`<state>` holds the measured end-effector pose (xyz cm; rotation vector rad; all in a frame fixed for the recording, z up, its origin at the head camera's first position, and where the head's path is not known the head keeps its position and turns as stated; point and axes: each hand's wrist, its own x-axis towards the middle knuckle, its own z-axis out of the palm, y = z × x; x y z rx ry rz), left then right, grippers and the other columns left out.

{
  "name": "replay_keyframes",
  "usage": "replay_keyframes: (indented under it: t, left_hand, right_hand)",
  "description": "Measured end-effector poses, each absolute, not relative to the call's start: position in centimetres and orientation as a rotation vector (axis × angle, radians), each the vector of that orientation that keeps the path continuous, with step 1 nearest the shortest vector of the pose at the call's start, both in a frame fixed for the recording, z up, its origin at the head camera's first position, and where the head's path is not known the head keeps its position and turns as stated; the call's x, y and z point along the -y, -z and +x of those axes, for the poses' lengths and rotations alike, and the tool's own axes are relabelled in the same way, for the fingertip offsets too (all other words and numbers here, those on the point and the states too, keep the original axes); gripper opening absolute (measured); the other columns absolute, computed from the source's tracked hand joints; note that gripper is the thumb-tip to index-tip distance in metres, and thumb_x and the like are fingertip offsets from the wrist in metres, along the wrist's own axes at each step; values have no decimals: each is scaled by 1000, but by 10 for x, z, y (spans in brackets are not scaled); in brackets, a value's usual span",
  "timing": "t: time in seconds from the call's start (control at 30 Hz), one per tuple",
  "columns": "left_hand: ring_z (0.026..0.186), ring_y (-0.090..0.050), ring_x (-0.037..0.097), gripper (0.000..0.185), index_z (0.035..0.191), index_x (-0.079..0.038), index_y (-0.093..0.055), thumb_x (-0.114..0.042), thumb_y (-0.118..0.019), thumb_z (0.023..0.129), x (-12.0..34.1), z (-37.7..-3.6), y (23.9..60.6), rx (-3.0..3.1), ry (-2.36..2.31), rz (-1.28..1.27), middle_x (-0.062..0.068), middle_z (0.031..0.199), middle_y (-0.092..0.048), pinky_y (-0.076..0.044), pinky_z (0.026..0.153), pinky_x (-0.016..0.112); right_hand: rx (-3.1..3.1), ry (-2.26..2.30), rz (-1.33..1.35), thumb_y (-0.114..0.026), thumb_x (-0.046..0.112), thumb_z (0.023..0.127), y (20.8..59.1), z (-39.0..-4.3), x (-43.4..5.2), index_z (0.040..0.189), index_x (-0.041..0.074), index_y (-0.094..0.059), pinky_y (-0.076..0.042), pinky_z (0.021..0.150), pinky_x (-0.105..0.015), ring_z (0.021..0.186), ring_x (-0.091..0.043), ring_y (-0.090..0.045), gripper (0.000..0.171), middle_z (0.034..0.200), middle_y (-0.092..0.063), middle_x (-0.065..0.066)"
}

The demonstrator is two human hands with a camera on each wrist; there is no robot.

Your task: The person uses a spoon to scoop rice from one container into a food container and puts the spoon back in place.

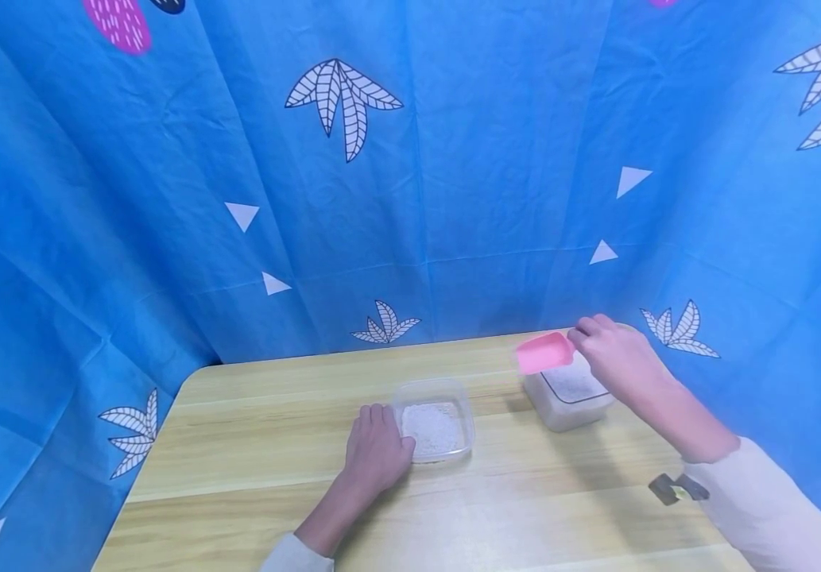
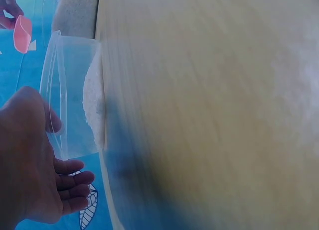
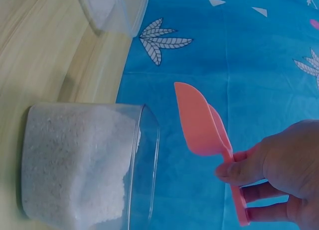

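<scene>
My right hand [image 1: 613, 353] grips the handle of a pink scoop [image 3: 199, 123], thumb pressed on it and fingers wrapped around. The scoop's bowl hangs above and to the left of a deep clear container [image 3: 82, 160] filled most of the way with fine white, rice-like grains. Only pink shows inside the bowl in the head view. To the left stands a low clear plastic tub [image 2: 75, 98] with a smaller heap of white grains [image 1: 433, 427]. My left hand [image 1: 379, 445] holds this tub at its left side, thumb over the rim and fingers outside the wall.
Both containers stand on a light wooden table [image 1: 253, 453], the deep one near the back right edge. A blue curtain [image 1: 496, 175] with leaf and triangle prints hangs right behind the table and along its sides. A small dark strap piece [image 1: 678, 488] shows by my right sleeve.
</scene>
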<state>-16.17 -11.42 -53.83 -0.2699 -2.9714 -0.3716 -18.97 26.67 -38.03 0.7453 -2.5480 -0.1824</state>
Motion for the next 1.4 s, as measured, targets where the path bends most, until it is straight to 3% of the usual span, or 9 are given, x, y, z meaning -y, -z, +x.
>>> replay_keyframes:
  t: [0.47, 0.97, 1.4]
  left_hand:
    - [89, -41, 25, 36, 100, 1, -56, -32, -58, 84, 112, -160, 537, 2960, 364, -274, 10, 92, -49, -37, 78, 36]
    - [88, -39, 23, 35, 102, 0, -56, -31, -58, 85, 113, -160, 533, 2983, 405, -264, 8, 94, -48, -36, 78, 34]
    - [88, -39, 24, 37, 104, 1, -57, -31, -58, 86, 114, -160, 532, 3000, 408, -258, 9, 95, -49, -36, 79, 35]
  right_hand:
    - [2678, 155, 648, -71, -17, 73, 377, -188, -282, 104, -1, -75, -59, 63, -40, 92, -35, -67, 36, 99, -73, -17]
    - [2725, 178, 554, -73, -15, 75, 377, -186, -296, 100, -1, -76, -52, 48, -35, 83, -33, -63, 29, 92, -69, -16]
    - [2719, 229, 543, -71, -17, 75, 382, -188, -307, 98, 0, -76, -54, 49, -39, 83, -34, -62, 29, 91, -69, -17]
